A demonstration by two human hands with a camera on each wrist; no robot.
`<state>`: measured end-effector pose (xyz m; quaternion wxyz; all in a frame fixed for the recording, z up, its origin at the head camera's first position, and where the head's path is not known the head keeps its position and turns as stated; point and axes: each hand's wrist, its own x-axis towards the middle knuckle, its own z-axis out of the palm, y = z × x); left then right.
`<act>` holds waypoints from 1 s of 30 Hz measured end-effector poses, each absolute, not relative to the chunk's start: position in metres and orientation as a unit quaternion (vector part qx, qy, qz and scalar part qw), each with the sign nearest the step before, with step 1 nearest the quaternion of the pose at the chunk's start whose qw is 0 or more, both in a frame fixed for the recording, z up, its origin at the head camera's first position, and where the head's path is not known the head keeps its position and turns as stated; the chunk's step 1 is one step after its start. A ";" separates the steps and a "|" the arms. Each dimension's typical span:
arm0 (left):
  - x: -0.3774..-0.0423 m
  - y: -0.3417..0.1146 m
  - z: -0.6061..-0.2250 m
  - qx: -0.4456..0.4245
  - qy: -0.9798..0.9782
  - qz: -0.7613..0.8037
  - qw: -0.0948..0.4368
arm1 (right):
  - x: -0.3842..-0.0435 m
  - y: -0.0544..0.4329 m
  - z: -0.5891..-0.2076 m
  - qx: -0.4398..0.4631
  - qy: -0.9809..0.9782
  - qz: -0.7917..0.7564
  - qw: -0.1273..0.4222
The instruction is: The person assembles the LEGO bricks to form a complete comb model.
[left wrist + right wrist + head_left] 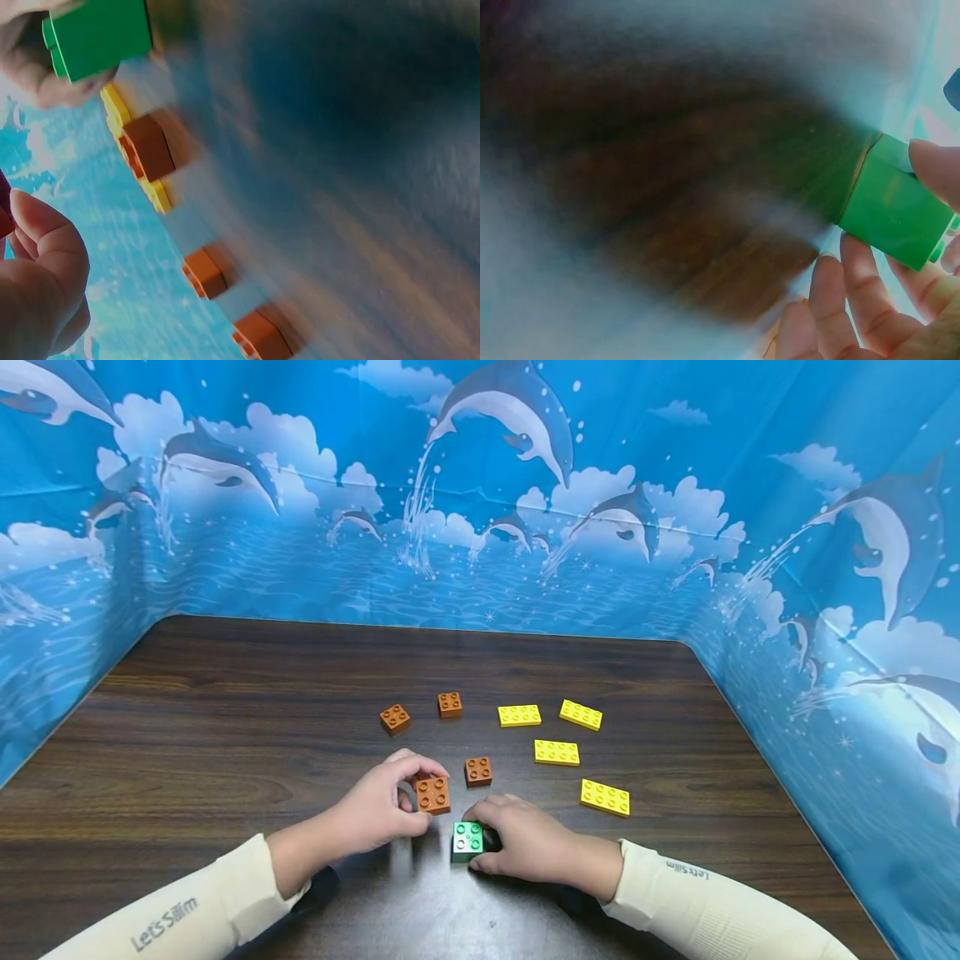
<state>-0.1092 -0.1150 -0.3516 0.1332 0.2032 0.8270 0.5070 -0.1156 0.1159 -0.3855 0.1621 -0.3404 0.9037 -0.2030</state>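
Note:
My left hand [378, 806] pinches an orange-brown square toy building brick [432, 795] between thumb and fingers, raised a little off the table. In the left wrist view only a reddish edge of that brick [4, 206] shows beside the left hand [45, 277]. Just right of it and nearer the front, my right hand [525, 839] grips a green square brick [468, 842], thumb on one side and fingers on the other. The right wrist view shows this green brick [896, 206] standing on the table, studs away from the tabletop. The two held bricks are apart.
Beyond the hands lie a brown brick [477, 771] and two orange-brown ones, left [394, 718] and right [450, 704]. Several flat yellow bricks [557, 752] are spread to the right on the dark wood table [225, 727]. A blue dolphin curtain [450, 585] encloses the table.

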 end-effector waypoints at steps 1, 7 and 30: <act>-0.108 -0.113 -0.352 0.205 0.825 0.508 0.135 | -0.115 0.116 -0.386 -0.341 0.904 -0.200 0.161; -0.102 -0.105 -0.356 0.211 0.826 0.506 0.129 | -0.114 0.114 -0.385 -0.345 0.908 -0.185 0.149; -0.093 -0.089 -0.373 0.225 0.829 0.500 0.106 | -0.115 0.115 -0.385 -0.365 0.904 -0.184 0.123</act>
